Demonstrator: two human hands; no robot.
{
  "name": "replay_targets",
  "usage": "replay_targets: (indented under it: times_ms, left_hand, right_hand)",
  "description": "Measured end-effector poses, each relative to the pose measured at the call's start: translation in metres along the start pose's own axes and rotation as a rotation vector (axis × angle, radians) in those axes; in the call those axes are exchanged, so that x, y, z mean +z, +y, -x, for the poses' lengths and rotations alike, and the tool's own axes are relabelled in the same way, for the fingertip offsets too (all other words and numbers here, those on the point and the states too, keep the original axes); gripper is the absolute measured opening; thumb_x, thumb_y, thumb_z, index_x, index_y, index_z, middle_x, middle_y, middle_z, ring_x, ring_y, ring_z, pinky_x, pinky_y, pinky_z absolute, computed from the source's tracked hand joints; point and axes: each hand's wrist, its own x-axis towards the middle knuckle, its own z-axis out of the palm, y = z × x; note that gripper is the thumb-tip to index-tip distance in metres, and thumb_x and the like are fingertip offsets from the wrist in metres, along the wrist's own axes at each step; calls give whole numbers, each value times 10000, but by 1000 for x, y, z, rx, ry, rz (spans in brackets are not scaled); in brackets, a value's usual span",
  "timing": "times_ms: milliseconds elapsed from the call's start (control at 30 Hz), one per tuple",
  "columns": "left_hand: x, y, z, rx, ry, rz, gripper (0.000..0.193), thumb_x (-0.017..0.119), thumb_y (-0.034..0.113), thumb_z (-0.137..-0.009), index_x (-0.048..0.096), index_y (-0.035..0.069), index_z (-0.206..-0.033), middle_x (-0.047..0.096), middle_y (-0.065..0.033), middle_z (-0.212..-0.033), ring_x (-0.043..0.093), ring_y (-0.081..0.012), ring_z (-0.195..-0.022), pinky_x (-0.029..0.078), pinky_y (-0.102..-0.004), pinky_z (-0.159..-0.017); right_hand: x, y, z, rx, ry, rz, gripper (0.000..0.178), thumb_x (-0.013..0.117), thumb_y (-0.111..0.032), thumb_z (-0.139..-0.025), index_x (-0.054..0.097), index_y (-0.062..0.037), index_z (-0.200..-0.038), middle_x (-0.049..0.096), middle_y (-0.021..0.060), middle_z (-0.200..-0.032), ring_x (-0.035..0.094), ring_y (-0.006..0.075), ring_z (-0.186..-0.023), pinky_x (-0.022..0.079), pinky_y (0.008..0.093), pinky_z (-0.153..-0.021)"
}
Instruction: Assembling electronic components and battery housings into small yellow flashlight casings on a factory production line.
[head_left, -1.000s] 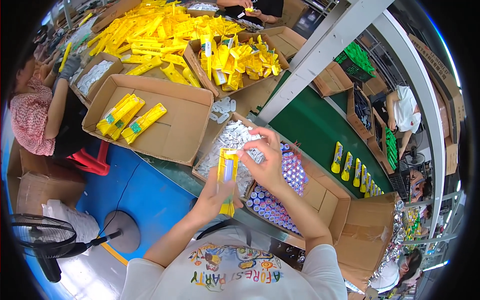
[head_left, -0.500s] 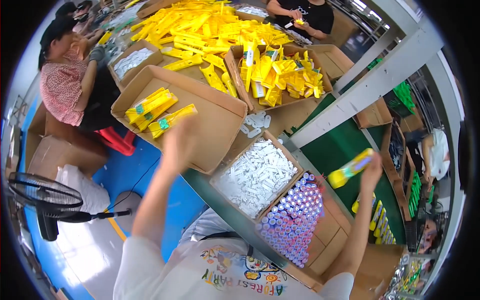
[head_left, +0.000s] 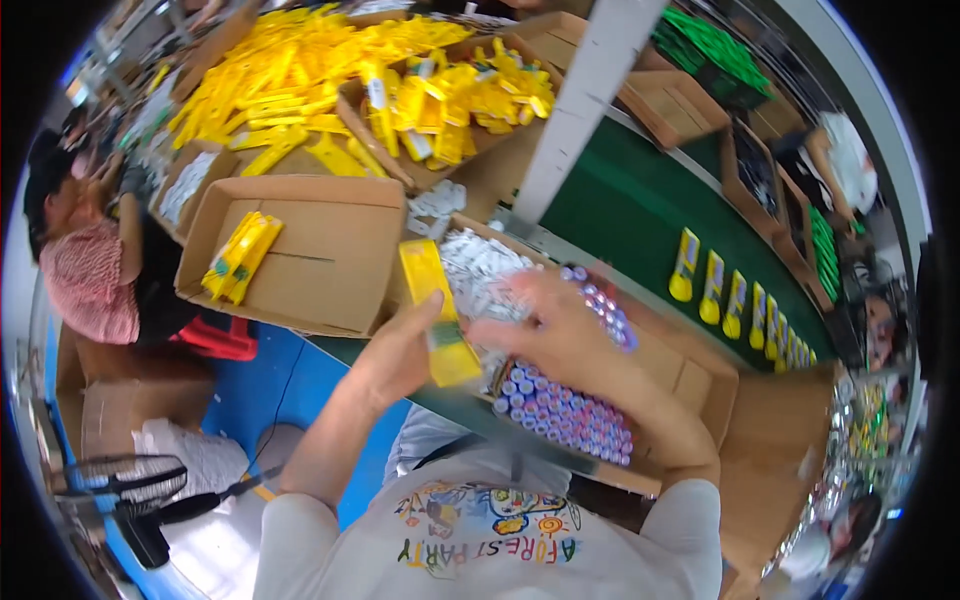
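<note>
In front of my body, my left hand (head_left: 398,352) grips a long, flat yellow plastic housing (head_left: 424,280), which shows a green patch near its lower end. My right hand (head_left: 565,325) is smeared by motion over the small white plastic parts (head_left: 470,268) and the box of shrink-wrapped cylindrical battery cells (head_left: 565,412). Whether its fingers hold anything cannot be made out. To the left, a shallow cardboard carton (head_left: 335,232) contains a few yellow housings (head_left: 243,258) lying together.
A large heap of yellow housings (head_left: 290,75) covers the far table, beside a carton of yellow pieces (head_left: 450,100). Several yellow pieces (head_left: 712,288) stand in a row on the green belt (head_left: 610,190). A white metal post (head_left: 575,110) rises by the belt. A person (head_left: 95,255) sits at left.
My left hand has brought a yellow housing rightward out of the carton. My right hand has let go of a yellow piece and come back from the belt. The view has turned right.
</note>
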Motion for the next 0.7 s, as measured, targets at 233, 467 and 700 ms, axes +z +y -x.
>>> replay_targets:
  times_ms: [233,467,700]
  left_hand:
    - [14,-45,-2,216,-2,-166,538,466,-59,-794,384,73,-1309,536,-108,-1134,590,-234,-954,542,-419,-862]
    - [22,-68,2,308,-199,-386,588,453,0,-828,243,104,-1368,488,-94,-1139,549,-185,-960,491,-324,-814]
    - [20,-80,-1,252,-302,-414,468,362,-2,-922,227,141,-1347,527,-106,-1020,565,-173,-810,532,-329,-729]
  right_hand:
    - [16,-15,31,783,96,-923,128,590,-78,-894,654,-19,-988,638,67,-1018,630,106,-852,513,251,-655]
    - [28,-54,28,550,250,-229,86,709,-98,-792,662,-58,-851,566,28,-742,582,121,-636,445,253,-499]
    - [-10,-16,88,542,117,314,125,689,-179,-766,664,-61,-803,646,124,-766,642,272,-682,509,389,-573]
